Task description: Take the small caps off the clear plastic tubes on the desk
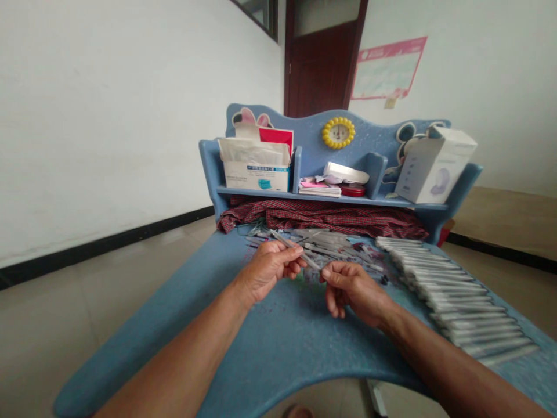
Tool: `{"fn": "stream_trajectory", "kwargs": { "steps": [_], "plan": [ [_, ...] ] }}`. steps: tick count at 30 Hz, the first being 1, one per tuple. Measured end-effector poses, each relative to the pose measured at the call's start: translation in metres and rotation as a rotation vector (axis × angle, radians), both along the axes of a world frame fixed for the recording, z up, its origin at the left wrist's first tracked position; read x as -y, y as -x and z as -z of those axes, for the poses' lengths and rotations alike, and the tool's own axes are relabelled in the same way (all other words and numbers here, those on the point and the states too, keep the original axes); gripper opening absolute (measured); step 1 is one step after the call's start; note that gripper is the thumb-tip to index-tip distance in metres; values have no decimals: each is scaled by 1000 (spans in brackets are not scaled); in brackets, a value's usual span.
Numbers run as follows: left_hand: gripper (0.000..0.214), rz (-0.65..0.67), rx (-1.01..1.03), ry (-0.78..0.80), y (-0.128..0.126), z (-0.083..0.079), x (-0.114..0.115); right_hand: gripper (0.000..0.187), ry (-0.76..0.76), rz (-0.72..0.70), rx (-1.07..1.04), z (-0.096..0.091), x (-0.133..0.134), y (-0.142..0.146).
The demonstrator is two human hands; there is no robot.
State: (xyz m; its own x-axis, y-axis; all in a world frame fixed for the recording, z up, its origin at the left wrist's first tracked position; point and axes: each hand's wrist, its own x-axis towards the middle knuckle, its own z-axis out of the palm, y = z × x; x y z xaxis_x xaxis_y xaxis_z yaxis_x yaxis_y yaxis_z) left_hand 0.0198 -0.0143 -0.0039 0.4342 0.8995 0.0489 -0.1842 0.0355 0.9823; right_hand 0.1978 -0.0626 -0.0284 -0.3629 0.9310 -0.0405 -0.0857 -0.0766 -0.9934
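Note:
A slim, translucent pen barrel [310, 261] slants between my two hands above the blue desk. My left hand [274, 264] is closed, thumb and fingers pinching the barrel around its middle. At the lower right end, thumb and forefinger of my right hand [354, 290] are pinched together on the tip, the other fingers curled below. Any small part held at that tip is hidden. Behind my hands lies a loose pile of pen parts [331, 241], clear and dark. To the right, many similar pens [461, 296] are stacked side by side in a long row.
The blue desk [243, 354] has a curved front edge. A checked cloth [322, 213] is bunched under its shelf. On the shelf stand a mask box [256, 176], booklets [319, 190] and a white box [437, 165]. A small black piece [384, 280] lies near the pile.

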Motion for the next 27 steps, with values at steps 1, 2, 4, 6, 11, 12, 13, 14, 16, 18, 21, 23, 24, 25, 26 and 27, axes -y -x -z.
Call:
{"fn": "stream_trajectory", "kwargs": {
  "steps": [1,2,4,6,11,12,13,14,16,18,21,23,24,25,26,27],
  "plan": [
    [17,-1,-16,-8,0,0,1,36,-13,3,11,0,0,0],
    [18,-3,-36,-13,0,0,2,36,-30,9,24,0,0,1],
    [19,11,-81,-20,0,0,4,35,-61,24,56,1,1,1],
    [22,46,-124,-28,1,-3,6,34,-81,35,91,1,2,1],
    [30,-238,-279,-152,16,-14,-2,34,-106,93,144,2,0,-6],
    [29,-361,-344,-205,22,-16,-6,34,-117,105,164,3,-1,-8],
    [27,-467,-414,-253,28,-17,-11,33,-129,114,192,3,-2,-10],
    [25,-530,-493,-293,35,-18,-15,33,-139,121,228,4,-3,-11],
    [19,-572,-668,-360,47,-18,-22,31,-158,126,312,5,-5,-13],
    [14,-470,-856,-426,56,-17,-24,28,-185,122,389,7,-5,-13],
    [11,-271,-1067,-499,60,-16,-21,20,-223,118,468,7,-4,-12],
    [15,-231,-1154,-515,58,-15,-18,18,-236,114,493,8,-4,-12],
    [17,-234,-1183,-518,56,-14,-16,17,-244,111,498,8,-4,-12],
    [19,-237,-1200,-523,53,-13,-15,17,-253,107,500,8,-4,-12],
    [20,-238,-1210,-530,51,-12,-14,18,-261,102,500,9,-4,-12],
    [20,-236,-1215,-539,48,-11,-14,18,-267,98,501,9,-4,-12]
  ]
}}
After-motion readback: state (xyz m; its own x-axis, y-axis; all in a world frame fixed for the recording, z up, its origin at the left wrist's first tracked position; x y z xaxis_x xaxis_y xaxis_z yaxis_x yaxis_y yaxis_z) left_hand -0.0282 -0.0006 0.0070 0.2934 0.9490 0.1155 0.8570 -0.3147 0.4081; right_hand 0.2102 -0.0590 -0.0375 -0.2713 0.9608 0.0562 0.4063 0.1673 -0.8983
